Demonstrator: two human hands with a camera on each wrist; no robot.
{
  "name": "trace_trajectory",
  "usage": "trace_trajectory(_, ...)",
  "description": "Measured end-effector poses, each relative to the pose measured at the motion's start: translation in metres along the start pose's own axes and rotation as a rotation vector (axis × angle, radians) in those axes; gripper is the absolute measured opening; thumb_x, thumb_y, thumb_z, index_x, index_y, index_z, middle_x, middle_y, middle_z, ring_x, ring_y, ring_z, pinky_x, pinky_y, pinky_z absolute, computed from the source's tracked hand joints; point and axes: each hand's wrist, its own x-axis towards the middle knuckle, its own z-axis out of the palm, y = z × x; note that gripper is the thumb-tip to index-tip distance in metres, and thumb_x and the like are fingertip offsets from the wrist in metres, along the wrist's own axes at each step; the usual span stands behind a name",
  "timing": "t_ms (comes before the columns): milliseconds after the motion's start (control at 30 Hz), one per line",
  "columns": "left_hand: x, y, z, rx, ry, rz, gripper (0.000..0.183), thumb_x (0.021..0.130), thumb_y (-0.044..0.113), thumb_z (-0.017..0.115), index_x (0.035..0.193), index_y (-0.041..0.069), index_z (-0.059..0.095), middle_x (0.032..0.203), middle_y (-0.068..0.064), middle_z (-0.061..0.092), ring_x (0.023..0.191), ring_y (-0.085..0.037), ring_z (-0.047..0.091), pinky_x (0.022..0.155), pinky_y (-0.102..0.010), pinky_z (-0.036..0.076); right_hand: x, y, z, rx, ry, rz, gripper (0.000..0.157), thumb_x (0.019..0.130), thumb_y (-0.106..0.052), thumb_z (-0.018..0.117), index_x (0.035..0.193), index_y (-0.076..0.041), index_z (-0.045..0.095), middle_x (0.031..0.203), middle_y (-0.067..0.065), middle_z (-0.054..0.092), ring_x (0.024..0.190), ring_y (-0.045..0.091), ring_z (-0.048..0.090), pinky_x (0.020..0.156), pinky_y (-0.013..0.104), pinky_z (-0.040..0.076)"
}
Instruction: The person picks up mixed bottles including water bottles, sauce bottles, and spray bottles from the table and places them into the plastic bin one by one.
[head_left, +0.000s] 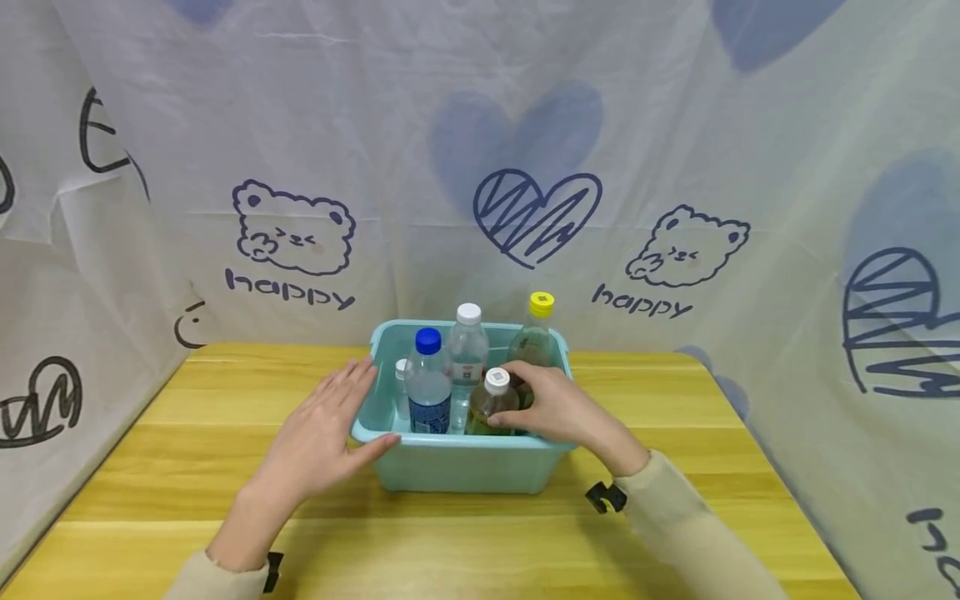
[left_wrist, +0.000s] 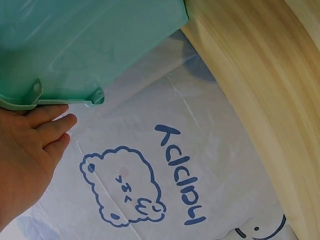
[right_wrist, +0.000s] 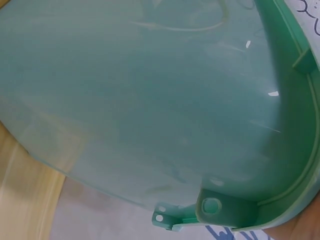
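Observation:
A light teal plastic basin (head_left: 465,465) stands on the table with several bottles upright inside. My right hand (head_left: 562,404) reaches over its right side and grips a brownish bottle with a white cap (head_left: 497,382) near the front wall. My left hand (head_left: 318,437) rests at the basin's left rim, fingers extended and thumb by the front edge. Around the held bottle stand a blue-capped clear bottle (head_left: 430,383), a white-capped clear bottle (head_left: 468,342) and a yellow-capped bottle (head_left: 536,329). A small white-capped bottle (head_left: 402,387) is at the left. The right wrist view shows mostly the basin's outer wall (right_wrist: 135,100).
The wooden table (head_left: 450,542) extends on both sides of the basin. Directly behind it hangs a pale cloth (head_left: 405,125) printed with hearts, bears and lettering, which also covers the left and right sides.

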Motion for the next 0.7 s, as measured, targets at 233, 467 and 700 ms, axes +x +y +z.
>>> trace_trajectory(233,-0.003,-0.001,-0.003,0.017,-0.016,-0.015,0.098,0.097,0.067,0.056,0.163,0.0,0.028,0.17,-0.018,0.024,0.155,-0.041,0.027,0.127,-0.055,0.024,-0.005,-0.002,0.002,0.012,0.019,-0.006,0.059,0.09,-0.034,0.084,0.14,-0.013,0.062,0.118,0.0,0.072,0.103,0.017,0.066,0.093,0.043,0.06)
trace_trajectory(467,-0.006,-0.001,-0.013,0.019,-0.006,-0.041,0.098,0.097,0.066,0.058,0.164,0.002,0.026,0.17,-0.018,0.024,0.155,-0.042,0.025,0.127,-0.059,0.021,-0.021,-0.003,-0.004,0.025,0.137,0.011,0.066,0.094,-0.038,0.079,0.15,-0.014,0.055,0.138,0.01,0.065,0.122,0.033,0.064,0.099,0.054,0.057)
trace_trajectory(700,-0.014,-0.009,-0.022,0.056,0.013,-0.1,0.092,0.098,0.066,0.056,0.164,0.007,0.031,0.171,-0.014,0.024,0.155,-0.045,0.023,0.127,-0.062,0.016,-0.048,0.013,-0.012,-0.009,0.447,-0.079,0.063,0.101,-0.029,0.07,0.158,-0.021,0.046,0.162,0.004,0.046,0.146,0.033,0.046,0.117,0.058,0.042)
